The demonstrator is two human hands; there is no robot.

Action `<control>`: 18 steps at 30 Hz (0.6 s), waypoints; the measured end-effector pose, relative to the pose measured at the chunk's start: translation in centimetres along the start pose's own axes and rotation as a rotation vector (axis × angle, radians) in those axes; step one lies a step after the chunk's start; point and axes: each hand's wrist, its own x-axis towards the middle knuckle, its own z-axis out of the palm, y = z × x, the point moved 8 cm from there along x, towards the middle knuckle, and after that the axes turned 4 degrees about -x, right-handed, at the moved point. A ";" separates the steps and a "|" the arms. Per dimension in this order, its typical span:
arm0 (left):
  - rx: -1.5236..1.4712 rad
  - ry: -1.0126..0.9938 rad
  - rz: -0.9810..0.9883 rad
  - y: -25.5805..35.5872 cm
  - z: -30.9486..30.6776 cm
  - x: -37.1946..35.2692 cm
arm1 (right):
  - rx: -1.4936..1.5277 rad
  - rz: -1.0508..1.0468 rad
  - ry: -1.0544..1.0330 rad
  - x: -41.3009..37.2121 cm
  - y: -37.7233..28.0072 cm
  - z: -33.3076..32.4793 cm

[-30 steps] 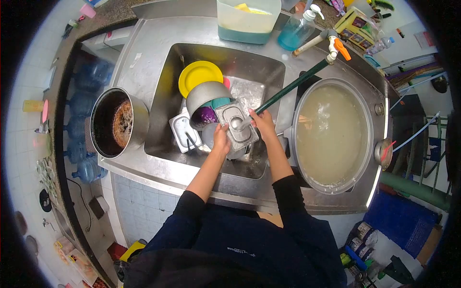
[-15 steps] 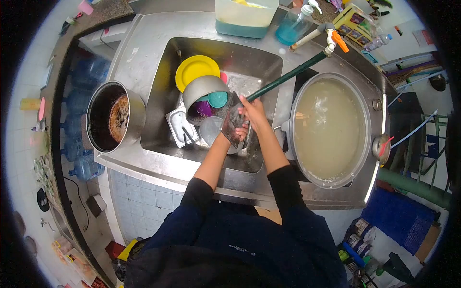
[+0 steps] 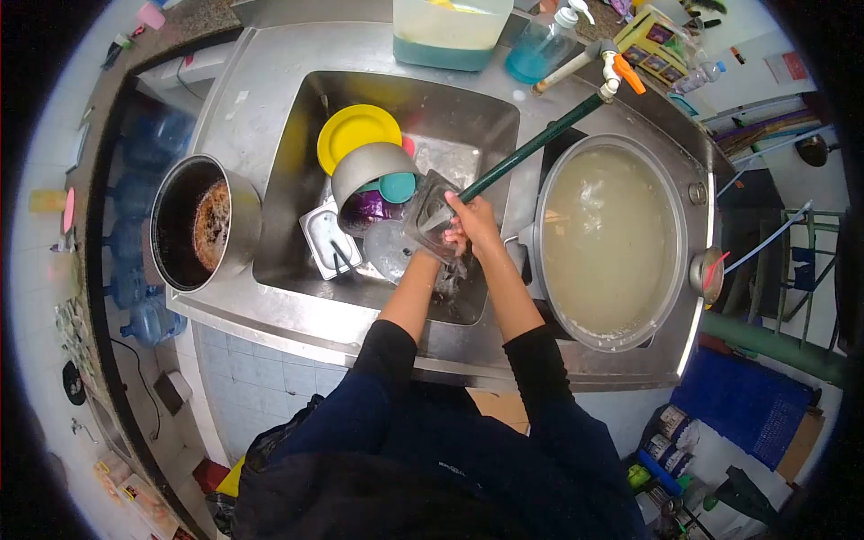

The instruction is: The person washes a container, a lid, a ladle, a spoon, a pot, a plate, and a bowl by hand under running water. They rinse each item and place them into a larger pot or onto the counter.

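The left hand (image 3: pixel 439 256) grips a small grey rectangular container (image 3: pixel 423 205), its fingers partly hidden, holding it tilted above the stainless-steel sink (image 3: pixel 432 104). The right hand (image 3: pixel 474 221) is wrapped around the end of a dark green hose (image 3: pixel 540 144), with a pale streak of water at its mouth, over the container. The hose runs to a white tap with an orange handle (image 3: pixel 627 74) at two o'clock from the container.

Just beside the container, at ten o'clock, a round grey metal pot (image 3: pixel 371 160) lies on its side, with a teal bowl (image 3: pixel 397 187) in its opening; a round yellow plate (image 3: pixel 346 130) lies beyond. At eight o'clock is a translucent round bowl (image 3: pixel 389 250). On the steel surface (image 3: pixel 279 54), a dark-crusted metal pot (image 3: pixel 240 225) sits at nine o'clock, and a large round metal basin (image 3: pixel 681 241) of cloudy liquid at three.
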 end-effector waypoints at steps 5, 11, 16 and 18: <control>0.139 0.269 -0.099 -0.1 0.3 -4.3 | 0.011 -0.226 0.096 4.3 2.5 -0.3; 1.285 0.673 0.768 7.7 8.9 -14.7 | -0.083 -0.153 0.151 9.3 11.0 1.0; 1.540 0.566 1.104 4.1 22.3 -23.6 | 0.057 -0.120 0.085 6.8 11.6 5.7; 1.690 0.786 1.291 4.6 26.2 -28.3 | -0.238 -0.429 -0.088 5.4 10.5 10.3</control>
